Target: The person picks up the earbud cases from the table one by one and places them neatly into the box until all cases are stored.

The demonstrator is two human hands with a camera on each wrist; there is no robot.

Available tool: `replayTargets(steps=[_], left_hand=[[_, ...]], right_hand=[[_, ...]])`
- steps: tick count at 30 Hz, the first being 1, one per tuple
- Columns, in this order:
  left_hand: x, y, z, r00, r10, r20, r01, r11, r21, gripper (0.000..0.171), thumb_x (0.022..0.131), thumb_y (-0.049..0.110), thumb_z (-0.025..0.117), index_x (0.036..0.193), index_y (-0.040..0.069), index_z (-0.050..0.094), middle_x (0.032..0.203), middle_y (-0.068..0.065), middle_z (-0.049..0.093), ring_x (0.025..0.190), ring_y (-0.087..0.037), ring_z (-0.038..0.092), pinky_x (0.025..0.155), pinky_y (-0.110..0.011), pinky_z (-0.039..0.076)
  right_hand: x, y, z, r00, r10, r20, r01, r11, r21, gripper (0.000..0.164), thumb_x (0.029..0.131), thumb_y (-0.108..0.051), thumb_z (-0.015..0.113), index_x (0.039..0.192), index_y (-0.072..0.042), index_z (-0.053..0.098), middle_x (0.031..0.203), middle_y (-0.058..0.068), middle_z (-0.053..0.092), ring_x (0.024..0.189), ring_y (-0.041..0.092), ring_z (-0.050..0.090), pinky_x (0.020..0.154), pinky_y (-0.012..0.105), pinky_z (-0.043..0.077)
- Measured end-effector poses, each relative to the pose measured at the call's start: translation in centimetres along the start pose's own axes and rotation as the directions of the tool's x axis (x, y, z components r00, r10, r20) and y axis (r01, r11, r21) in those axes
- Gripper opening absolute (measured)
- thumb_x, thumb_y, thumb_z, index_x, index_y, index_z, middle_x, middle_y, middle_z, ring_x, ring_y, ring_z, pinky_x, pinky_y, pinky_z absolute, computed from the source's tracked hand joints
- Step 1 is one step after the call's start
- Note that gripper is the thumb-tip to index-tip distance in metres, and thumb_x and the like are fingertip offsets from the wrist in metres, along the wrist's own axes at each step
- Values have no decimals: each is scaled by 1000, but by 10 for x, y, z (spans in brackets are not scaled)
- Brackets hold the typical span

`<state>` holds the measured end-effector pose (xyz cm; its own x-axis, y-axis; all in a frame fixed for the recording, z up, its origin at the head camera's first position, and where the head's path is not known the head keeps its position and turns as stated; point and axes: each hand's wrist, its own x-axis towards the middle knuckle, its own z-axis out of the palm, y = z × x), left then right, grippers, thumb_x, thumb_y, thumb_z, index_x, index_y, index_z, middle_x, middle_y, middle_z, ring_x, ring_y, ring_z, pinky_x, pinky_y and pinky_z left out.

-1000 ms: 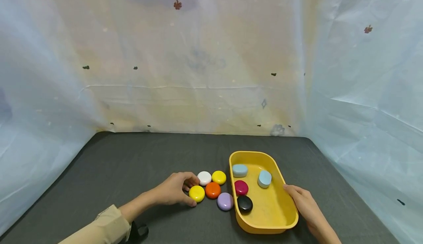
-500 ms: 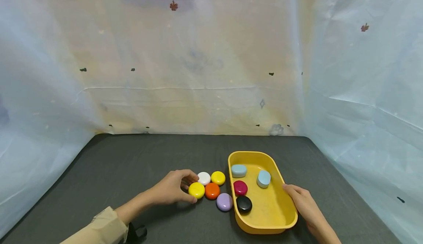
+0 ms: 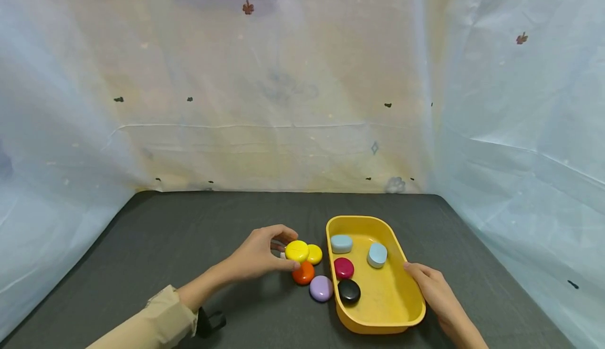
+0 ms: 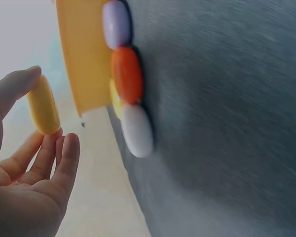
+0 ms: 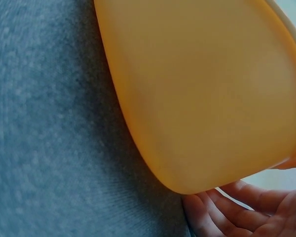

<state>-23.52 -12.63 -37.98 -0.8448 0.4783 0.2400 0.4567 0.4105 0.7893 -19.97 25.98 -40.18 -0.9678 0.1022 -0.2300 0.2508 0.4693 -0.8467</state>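
Note:
A smooth, rounded yellow disc (image 3: 296,251) is pinched between the thumb and fingertips of my left hand (image 3: 259,254), lifted off the table. The left wrist view shows the lifted disc (image 4: 43,106) edge-on, apart from the others. Below it on the table lie an orange disc (image 3: 303,274), a lilac disc (image 3: 321,288), a second yellow disc (image 3: 314,254) and a white disc (image 4: 137,131), mostly hidden in the head view. My right hand (image 3: 437,292) holds the right side of a yellow tray (image 3: 389,301), thumb at the rim, fingers against the outer wall (image 5: 202,113).
Inside the tray are two pale blue pieces (image 3: 377,255), a crimson disc (image 3: 343,268) and a black disc (image 3: 349,291). Dark grey cloth covers the table (image 3: 212,223). Translucent patterned sheeting (image 3: 283,102) hangs at the back and both sides.
My left hand has raised the yellow disc from the table and moved it right and away from me, over the white disc. The right hand and tray have hardly moved.

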Motion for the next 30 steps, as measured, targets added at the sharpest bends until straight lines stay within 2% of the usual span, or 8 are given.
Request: replayTargets(steps=[7,15,23,30], left_hand=[[18,18,13,998,65,-27,-66,997,-50,51,79,34,84,121,12,64,111,8,63,100,-9,60,90,-31,51],[37,33,30,987,152,-45,-155,986,-56,46,78,27,85,117,12,65,108,9,64,98,-9,60,88,-29,52],[51,36,46,986,160,-38,-161,986,-39,50,78,26,85,120,9,63,109,8,63,99,-8,59,88,-26,51],[62,36,59,986,166,-27,-167,986,-29,52,78,26,85,121,7,63,110,6,64,100,-8,59,88,-32,53]], right_hand=[[0,1,0,1000,-12,1,12,1000,13,58,102,-44,49,125,8,59,92,6,67,78,21,63,70,34,53],[1,2,0,1000,-21,1,21,1000,2,59,102,-45,49,127,8,59,95,6,67,80,20,63,71,33,53],[1,3,1,1000,-22,-2,22,1000,11,59,102,-44,49,128,8,58,98,6,67,81,21,63,72,34,53],[2,3,0,1000,-23,-3,23,1000,6,59,102,-44,49,129,8,57,100,7,67,83,20,63,73,34,53]])
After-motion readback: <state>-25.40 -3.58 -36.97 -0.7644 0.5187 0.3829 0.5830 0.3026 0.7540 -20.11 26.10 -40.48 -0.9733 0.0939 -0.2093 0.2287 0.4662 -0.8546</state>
